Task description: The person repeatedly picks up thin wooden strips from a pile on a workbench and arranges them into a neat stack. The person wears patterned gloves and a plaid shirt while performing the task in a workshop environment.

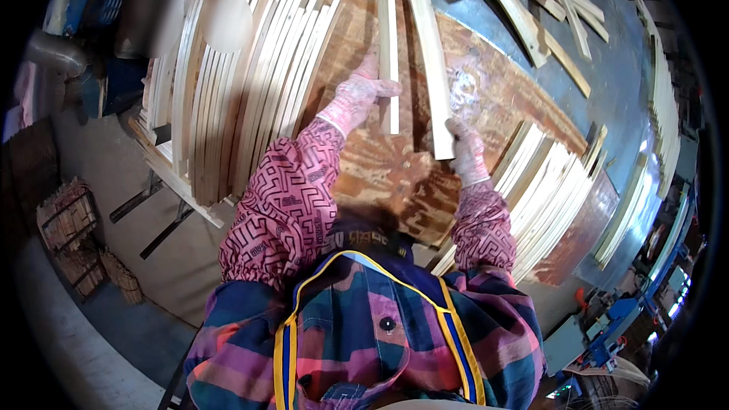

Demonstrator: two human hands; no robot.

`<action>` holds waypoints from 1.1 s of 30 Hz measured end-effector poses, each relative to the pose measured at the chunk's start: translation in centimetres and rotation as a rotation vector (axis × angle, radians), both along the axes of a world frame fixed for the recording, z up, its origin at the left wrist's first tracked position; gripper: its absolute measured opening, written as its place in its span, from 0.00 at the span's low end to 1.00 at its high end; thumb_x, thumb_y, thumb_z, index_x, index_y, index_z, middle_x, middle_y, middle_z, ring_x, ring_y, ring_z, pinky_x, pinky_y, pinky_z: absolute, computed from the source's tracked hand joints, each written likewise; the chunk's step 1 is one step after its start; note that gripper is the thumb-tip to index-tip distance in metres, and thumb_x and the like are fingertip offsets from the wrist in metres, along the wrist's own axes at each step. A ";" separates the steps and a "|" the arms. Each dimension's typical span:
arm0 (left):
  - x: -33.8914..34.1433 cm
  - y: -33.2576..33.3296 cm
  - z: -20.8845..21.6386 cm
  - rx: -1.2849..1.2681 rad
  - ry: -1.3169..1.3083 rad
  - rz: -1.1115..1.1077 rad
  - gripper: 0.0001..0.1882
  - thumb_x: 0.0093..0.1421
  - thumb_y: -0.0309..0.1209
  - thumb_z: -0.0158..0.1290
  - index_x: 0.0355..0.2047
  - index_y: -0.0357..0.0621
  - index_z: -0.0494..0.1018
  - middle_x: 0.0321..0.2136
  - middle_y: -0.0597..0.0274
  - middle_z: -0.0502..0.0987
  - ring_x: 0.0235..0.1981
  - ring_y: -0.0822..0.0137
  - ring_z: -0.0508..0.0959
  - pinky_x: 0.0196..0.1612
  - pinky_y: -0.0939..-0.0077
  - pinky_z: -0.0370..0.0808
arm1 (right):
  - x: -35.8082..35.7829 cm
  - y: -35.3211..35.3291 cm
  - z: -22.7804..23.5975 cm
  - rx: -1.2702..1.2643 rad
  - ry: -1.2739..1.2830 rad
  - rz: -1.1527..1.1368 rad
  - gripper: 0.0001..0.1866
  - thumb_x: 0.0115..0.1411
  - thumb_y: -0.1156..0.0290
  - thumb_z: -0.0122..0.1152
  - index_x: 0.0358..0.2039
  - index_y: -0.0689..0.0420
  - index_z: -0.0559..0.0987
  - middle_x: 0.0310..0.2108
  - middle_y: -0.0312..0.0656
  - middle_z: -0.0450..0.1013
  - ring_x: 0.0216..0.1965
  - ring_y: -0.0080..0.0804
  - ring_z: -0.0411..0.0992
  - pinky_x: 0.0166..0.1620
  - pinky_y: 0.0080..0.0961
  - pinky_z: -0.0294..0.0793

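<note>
Two pale wooden strips lie lengthwise ahead of me on the worn brown plywood tabletop. My left hand, in a pinkish work glove, grips the left wooden strip near its close end, with the thumb across it. The right wooden strip slants a little, and my right hand, gloved too, is closed at the edge of its near end; the fingertips are partly hidden. Between the two strips shows a narrow dark gap. Patterned pink sleeves cover both forearms.
A stack of upright-set strips fills the table's left side; another row of strips lies right of my right arm. Loose pieces are scattered on the blue-grey metal surface at far right. Bundled wood stands on the floor at left.
</note>
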State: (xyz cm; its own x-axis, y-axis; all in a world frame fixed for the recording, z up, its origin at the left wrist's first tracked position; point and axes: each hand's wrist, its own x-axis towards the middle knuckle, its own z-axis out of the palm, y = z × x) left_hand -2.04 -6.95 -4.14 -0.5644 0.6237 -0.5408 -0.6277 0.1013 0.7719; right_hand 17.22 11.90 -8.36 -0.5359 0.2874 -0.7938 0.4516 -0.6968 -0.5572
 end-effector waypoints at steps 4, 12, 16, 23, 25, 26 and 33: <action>3.1 -5.9 0.5 0.394 -0.506 0.197 0.36 0.55 0.19 0.47 0.65 0.33 0.54 0.46 0.41 0.77 0.37 0.56 0.82 0.37 0.65 0.86 | 2.8 -8.5 2.4 -0.219 -0.126 -0.180 0.17 0.65 0.63 0.56 0.51 0.58 0.77 0.35 0.42 0.77 0.32 0.34 0.76 0.33 0.30 0.80; 7.5 -9.6 -0.4 -0.220 -0.144 0.045 0.30 0.58 0.34 0.61 0.58 0.36 0.67 0.33 0.56 0.79 0.26 0.68 0.79 0.27 0.72 0.79 | 3.0 -16.3 1.6 0.272 -0.065 0.067 0.26 0.63 0.50 0.60 0.52 0.56 0.75 0.37 0.43 0.75 0.36 0.38 0.74 0.39 0.35 0.75; 10.8 -11.8 -3.6 -0.197 -0.153 0.040 0.47 0.58 0.36 0.63 0.71 0.50 0.47 0.45 0.56 0.77 0.41 0.64 0.78 0.43 0.64 0.80 | 4.1 -18.7 6.3 0.917 -0.230 0.719 0.35 0.56 0.56 0.65 0.62 0.55 0.67 0.51 0.56 0.75 0.52 0.49 0.75 0.55 0.38 0.73; 13.1 -15.9 -5.3 0.056 -0.352 0.094 0.28 0.56 0.27 0.63 0.56 0.38 0.69 0.41 0.56 0.80 0.39 0.63 0.81 0.42 0.70 0.82 | 4.7 -14.6 1.4 1.374 0.606 0.955 0.25 0.62 0.58 0.60 0.59 0.51 0.73 0.49 0.42 0.74 0.50 0.41 0.73 0.51 0.35 0.76; 12.8 -18.0 -4.8 0.063 -0.469 0.179 0.25 0.57 0.28 0.61 0.54 0.36 0.70 0.39 0.52 0.80 0.35 0.58 0.82 0.40 0.64 0.83 | -0.4 -11.0 2.7 0.992 0.354 0.732 0.26 0.65 0.61 0.55 0.62 0.56 0.67 0.55 0.48 0.69 0.54 0.42 0.71 0.56 0.34 0.73; 12.6 -18.2 -4.6 0.071 -0.511 0.180 0.25 0.57 0.28 0.62 0.54 0.36 0.70 0.39 0.52 0.80 0.34 0.58 0.82 0.40 0.63 0.83 | -3.7 -9.2 3.1 0.871 0.225 0.588 0.27 0.67 0.63 0.53 0.64 0.58 0.65 0.59 0.51 0.67 0.56 0.43 0.70 0.58 0.34 0.72; 12.7 -18.6 -3.5 0.043 -0.533 0.121 0.30 0.52 0.36 0.67 0.52 0.37 0.71 0.35 0.54 0.81 0.31 0.61 0.82 0.35 0.65 0.82 | -27.5 -1.0 1.0 0.901 -0.031 0.132 0.34 0.58 0.53 0.67 0.54 0.70 0.74 0.51 0.57 0.73 0.45 0.40 0.75 0.49 0.33 0.75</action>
